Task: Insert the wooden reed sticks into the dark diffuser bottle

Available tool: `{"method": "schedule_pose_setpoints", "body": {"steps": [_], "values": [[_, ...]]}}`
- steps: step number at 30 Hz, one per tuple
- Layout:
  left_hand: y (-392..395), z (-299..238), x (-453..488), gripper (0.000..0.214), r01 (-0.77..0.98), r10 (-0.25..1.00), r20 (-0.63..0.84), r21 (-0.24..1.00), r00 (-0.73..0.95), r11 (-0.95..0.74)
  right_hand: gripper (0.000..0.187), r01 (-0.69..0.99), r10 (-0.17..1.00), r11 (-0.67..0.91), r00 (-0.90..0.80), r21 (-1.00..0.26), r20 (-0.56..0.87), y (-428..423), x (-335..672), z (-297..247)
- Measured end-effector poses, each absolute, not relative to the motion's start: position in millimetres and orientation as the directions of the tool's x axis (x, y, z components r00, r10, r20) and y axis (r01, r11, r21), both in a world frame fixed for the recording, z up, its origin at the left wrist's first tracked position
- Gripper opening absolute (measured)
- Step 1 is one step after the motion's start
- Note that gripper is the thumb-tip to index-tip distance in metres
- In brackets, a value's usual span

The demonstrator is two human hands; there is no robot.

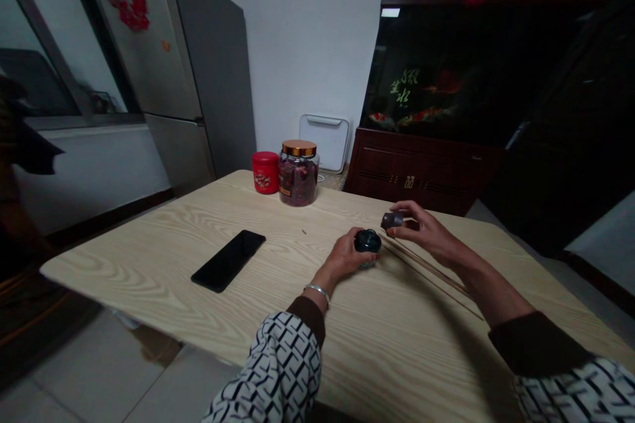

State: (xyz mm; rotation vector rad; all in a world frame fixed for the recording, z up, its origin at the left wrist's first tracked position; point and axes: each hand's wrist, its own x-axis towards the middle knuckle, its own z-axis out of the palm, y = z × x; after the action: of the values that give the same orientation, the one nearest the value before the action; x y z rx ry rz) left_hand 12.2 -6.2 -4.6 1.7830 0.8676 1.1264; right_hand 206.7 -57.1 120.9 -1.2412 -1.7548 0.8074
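My left hand (347,252) is wrapped round a small dark, glossy glass bottle (368,240) on the wooden table. Just right of the bottle and slightly higher, my right hand (421,228) pinches a small dark, cap-like cylinder (391,220) between thumb and fingers. The cylinder is apart from the bottle's top. Several thin wooden sticks (429,268) lie slantwise on the table below my right hand and forearm, their far ends close to the bottle. Part of the bottle is hidden by my left fingers.
A black phone (229,260) lies on the table (163,238) to the left. At the far edge stand a red canister (265,173) and a clear jar (298,178) with a copper lid. Behind are a fridge (218,73) and a fish tank (421,79).
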Motion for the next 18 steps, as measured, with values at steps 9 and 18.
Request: {"method": "schedule_pose_setpoints", "body": {"steps": [9,18], "values": [[-4,-7,14,0.067,0.133,0.877,0.336,0.907,0.345,-0.4,0.039,0.547,0.951,0.299,-0.1,-0.782,0.293,-128,202,4],[-4,-6,13,0.067,0.122,0.875,0.324,0.913,0.36,-0.388,0.023,0.897,0.976,0.115,-0.023,-0.427,0.215,-113,242,37]]}}
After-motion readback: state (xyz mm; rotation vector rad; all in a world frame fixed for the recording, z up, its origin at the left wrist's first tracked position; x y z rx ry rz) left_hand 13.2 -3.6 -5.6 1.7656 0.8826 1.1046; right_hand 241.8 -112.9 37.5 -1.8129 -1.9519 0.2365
